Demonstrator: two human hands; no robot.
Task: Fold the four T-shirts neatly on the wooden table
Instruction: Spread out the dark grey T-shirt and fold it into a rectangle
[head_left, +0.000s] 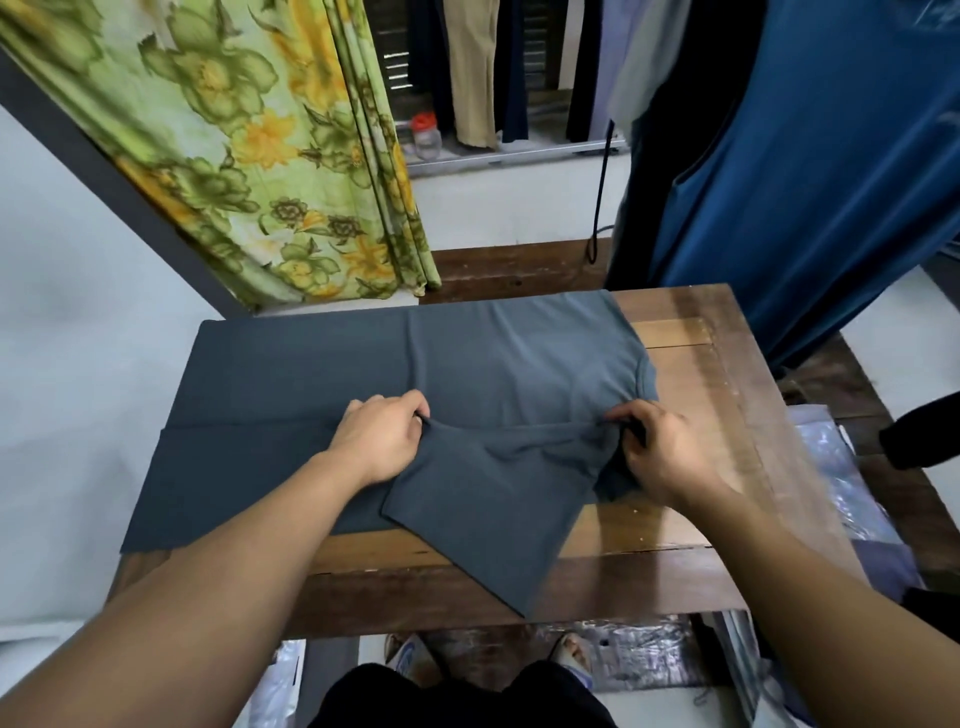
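Note:
A dark grey T-shirt (322, 364) lies spread across the wooden table (727, 395), its hem toward the left and its collar at the right. One sleeve points toward me and hangs over the table's near edge. My left hand (382, 436) pinches the fabric near the middle of the shirt where the sleeve fold begins. At the shoulder next to the collar, my right hand (657, 449) grips the cloth. The shirt's left end overhangs the table. No other T-shirts are visible on the table.
A blue garment (810, 171) hangs at the far right, close to the table's back corner. A green floral curtain (270, 156) hangs at the back left. Clear plastic bags (841, 483) lie on the floor to the right and under the table.

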